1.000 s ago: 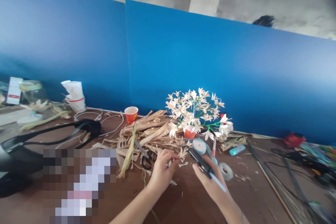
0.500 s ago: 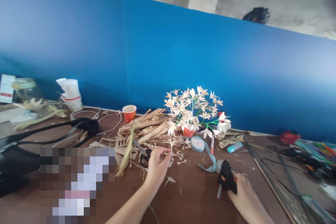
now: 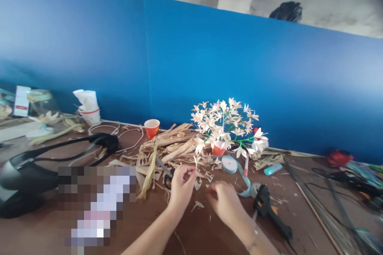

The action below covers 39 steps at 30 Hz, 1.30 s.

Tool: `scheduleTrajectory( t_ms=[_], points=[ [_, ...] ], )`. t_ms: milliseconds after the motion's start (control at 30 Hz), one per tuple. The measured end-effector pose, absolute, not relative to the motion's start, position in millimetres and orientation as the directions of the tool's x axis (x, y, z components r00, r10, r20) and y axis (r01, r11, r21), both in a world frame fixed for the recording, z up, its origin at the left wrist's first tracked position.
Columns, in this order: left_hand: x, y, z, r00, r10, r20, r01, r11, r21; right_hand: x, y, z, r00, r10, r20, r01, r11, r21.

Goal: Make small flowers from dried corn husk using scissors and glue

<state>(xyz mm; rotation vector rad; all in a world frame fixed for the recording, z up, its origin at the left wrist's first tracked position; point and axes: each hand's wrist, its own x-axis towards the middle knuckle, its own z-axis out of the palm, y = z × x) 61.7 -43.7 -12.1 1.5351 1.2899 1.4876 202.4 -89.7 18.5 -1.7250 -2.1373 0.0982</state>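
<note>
My left hand (image 3: pixel 182 189) pinches a small pale strip of dried corn husk (image 3: pixel 196 161) between thumb and fingertips, above a heap of dried corn husks (image 3: pixel 170 147). Black-handled scissors (image 3: pixel 168 181) lie in the husks just left of that hand. My right hand (image 3: pixel 224 201) hovers near the left with its fingers loosely curled, holding nothing I can see. To its right, a black hot glue gun (image 3: pixel 265 205) lies on the wooden table (image 3: pixel 191 227). A pale blue ribbon roll (image 3: pixel 229 164) sits beyond the hands, its ribbon trailing towards the glue gun.
A cluster of cream husk flowers (image 3: pixel 227 123) stands in a red cup behind the heap. A black strapped bag (image 3: pixel 24 177) lies at left; thin rods and cables (image 3: pixel 335 211) lie at right. A blue wall (image 3: pixel 239 67) backs the table, with a person's dark hair (image 3: pixel 287 12) above.
My right hand has let go of the glue gun and moved left towards my left hand. The glue gun now lies on the table. My left hand has barely moved.
</note>
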Motion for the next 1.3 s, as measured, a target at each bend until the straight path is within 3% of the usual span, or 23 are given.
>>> scheduleTrajectory(
  t_ms=[267, 600, 700, 800, 867, 1033, 1300],
  points=[
    [59.6, -41.6, -12.1, -0.139, 0.931, 0.339, 0.208, -0.307, 0.929, 186.1, -64.7, 3.2, -0.041, 0.967, 0.253, 0.939, 0.124, -0.321],
    [59.1, -40.1, -14.3, -0.138, 0.927, 0.348, 0.205, -0.317, 0.926, 189.7, -62.7, -5.7, -0.074, 0.976, 0.203, 0.875, 0.161, -0.457],
    [59.5, -40.5, -13.9, -0.136, 0.928, 0.346, 0.215, -0.313, 0.925, 197.6, -67.7, 4.7, -0.132, 0.978, 0.161, 0.793, 0.201, -0.575],
    [60.8, -41.1, -13.7, -0.118, 0.933, 0.340, 0.231, -0.307, 0.923, 204.1, -72.7, 22.6, -0.166, 0.961, 0.219, 0.657, 0.274, -0.702],
    [61.8, -42.0, -13.7, -0.102, 0.936, 0.338, 0.249, -0.305, 0.919, 205.3, -75.2, 36.1, -0.148, 0.936, 0.321, 0.663, 0.335, -0.670],
    [63.2, -45.7, -12.4, -0.056, 0.934, 0.353, 0.290, -0.323, 0.901, 199.6, -76.4, 55.7, -0.151, 0.807, 0.571, 0.758, 0.465, -0.457],
    [63.5, -49.1, -11.9, -0.001, 0.912, 0.410, 0.367, -0.381, 0.849, 194.5, -69.9, 49.6, -0.205, 0.763, 0.613, 0.813, 0.482, -0.327]
  ],
)
